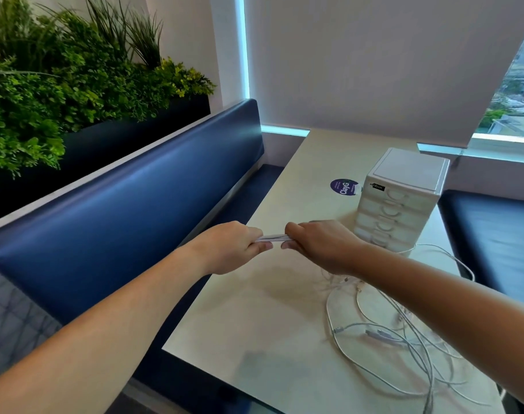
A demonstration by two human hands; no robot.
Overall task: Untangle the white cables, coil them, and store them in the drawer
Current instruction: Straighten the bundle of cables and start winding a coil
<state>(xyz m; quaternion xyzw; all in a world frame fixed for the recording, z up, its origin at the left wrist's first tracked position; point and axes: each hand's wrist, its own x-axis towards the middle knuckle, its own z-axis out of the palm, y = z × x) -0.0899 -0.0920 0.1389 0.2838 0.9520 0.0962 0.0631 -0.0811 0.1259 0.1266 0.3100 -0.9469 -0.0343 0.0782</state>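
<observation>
Head view — pale table (254,339), navy bench (129,216), possibly blinds (374,64)

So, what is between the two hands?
A short stretch of folded white cable, gripped by the left hand and right hand; head view shows it.

Table (254,339): pale cream top, running back toward the window wall. Round purple sticker (343,186): white lettering, stuck flat on the tabletop near its far end. Bench seat back (129,210): dark blue upholstery, along the table's left side. Second blue bench cushion (494,234): right of the table. Planter box (120,135): black, behind the left bench, filled with green foliage (60,79). Roller blind (374,64): white, lowered over the window (514,94).
</observation>
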